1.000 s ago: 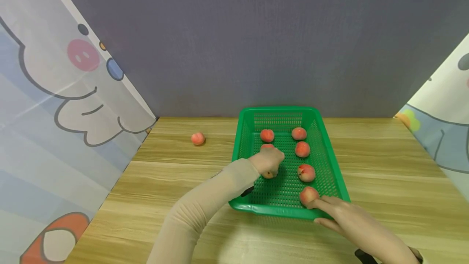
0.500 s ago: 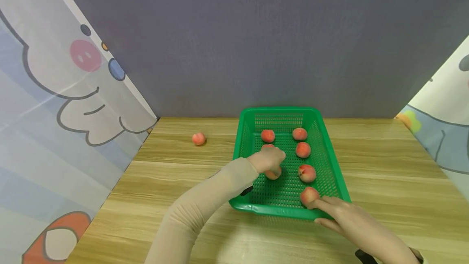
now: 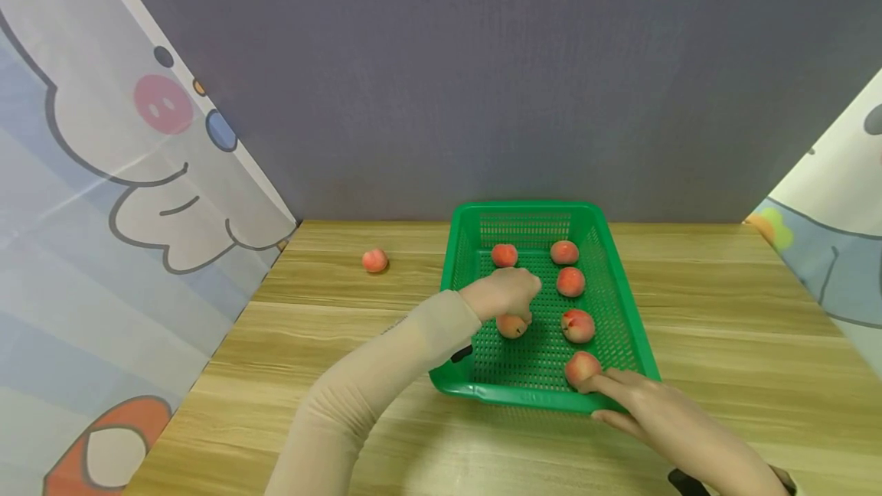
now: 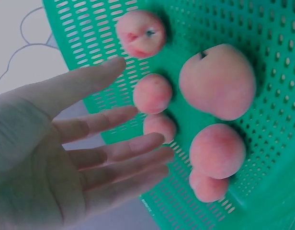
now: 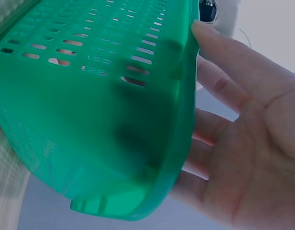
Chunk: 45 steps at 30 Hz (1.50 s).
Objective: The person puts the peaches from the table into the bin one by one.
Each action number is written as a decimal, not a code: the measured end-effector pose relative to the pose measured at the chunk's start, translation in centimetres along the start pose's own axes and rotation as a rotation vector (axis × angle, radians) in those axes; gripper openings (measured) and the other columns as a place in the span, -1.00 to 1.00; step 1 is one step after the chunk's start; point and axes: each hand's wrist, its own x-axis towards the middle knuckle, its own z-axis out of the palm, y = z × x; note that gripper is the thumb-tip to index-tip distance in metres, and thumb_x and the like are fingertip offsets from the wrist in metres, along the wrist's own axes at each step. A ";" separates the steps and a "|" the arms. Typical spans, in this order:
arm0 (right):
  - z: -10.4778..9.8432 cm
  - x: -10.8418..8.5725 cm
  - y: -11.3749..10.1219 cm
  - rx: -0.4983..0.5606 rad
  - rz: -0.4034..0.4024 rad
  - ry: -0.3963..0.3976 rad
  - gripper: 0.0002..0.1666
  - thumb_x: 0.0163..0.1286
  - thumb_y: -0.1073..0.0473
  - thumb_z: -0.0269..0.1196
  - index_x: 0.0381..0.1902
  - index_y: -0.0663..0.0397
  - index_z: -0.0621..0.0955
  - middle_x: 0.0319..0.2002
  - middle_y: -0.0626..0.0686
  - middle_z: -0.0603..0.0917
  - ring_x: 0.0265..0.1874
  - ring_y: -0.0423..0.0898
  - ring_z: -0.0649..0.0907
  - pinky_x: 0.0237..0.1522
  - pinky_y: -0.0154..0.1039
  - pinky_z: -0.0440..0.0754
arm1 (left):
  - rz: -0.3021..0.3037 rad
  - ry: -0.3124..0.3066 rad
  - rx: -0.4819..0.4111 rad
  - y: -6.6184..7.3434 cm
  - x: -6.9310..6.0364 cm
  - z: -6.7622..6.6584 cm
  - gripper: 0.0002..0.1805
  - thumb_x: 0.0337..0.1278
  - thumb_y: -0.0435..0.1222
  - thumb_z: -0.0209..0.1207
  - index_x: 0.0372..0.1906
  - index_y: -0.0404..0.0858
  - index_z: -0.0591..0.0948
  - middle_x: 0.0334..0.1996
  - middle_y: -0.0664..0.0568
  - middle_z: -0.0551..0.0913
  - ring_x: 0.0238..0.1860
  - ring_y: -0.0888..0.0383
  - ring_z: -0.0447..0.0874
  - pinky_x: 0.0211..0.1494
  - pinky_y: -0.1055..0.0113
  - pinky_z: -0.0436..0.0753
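My left hand (image 3: pixel 506 293) is inside the green basket (image 3: pixel 527 397), above a peach (image 3: pixel 511 327) that it partly covers in the head view. In the left wrist view the fingers of that hand (image 4: pixel 66 148) are spread and nearly straight, with no peach in their grasp; a large peach (image 4: pixel 217 82) lies beyond the fingertips. My right hand (image 3: pixel 644 404) holds the basket's near right corner. The right wrist view has its thumb on the outside of the rim (image 5: pixel 186 105) and the other fingers behind it. A peach (image 3: pixel 582 368) lies beside those fingers.
Other peaches line the basket's right side, including a red one (image 3: pixel 577 325). Another peach (image 3: pixel 504 255) sits at its far left. One peach (image 3: pixel 374 260) lies on the wooden table (image 3: pixel 331 327), left of the basket. A grey wall (image 3: pixel 441 98) stands behind.
The peach under my left hand has turned and shifted slightly right, and that hand has moved a little up off it, covering the peach behind. My right hand stays on the rim.
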 end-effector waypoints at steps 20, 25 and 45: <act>0.1 0.0 0.1 -0.001 -0.014 0.019 -0.62 0.03 0.05 0.30 -0.13 -0.19 0.52 -0.29 -0.22 0.54 -0.35 -0.26 0.56 -0.48 -0.35 0.53 | 0.099 0.056 -0.117 -1.8 -3.9 -2.7 -0.54 0.06 -0.06 0.13 0.06 -0.16 0.46 -0.14 0.11 0.57 -0.30 0.29 0.54 -0.22 0.44 0.50; 0.1 0.0 0.1 0.009 -0.011 0.007 -0.61 0.02 0.08 0.31 -0.12 -0.18 0.52 -0.29 -0.21 0.55 -0.35 -0.26 0.56 -0.48 -0.34 0.53 | 0.097 0.114 -0.207 -3.0 -5.1 -3.0 -0.58 0.09 -0.07 0.11 0.04 -0.15 0.48 -0.09 0.12 0.54 -0.22 0.27 0.54 -0.15 0.44 0.47; 0.2 0.1 0.0 -0.003 -0.038 0.045 -0.59 -0.05 0.14 0.35 -0.16 -0.15 0.53 -0.32 -0.18 0.56 -0.38 -0.24 0.58 -0.52 -0.37 0.53 | 0.004 0.483 -0.368 -8.3 -8.7 -1.7 -0.65 0.13 -0.17 0.09 -0.02 -0.26 0.50 -0.14 -0.03 0.55 -0.15 0.12 0.50 -0.14 0.30 0.51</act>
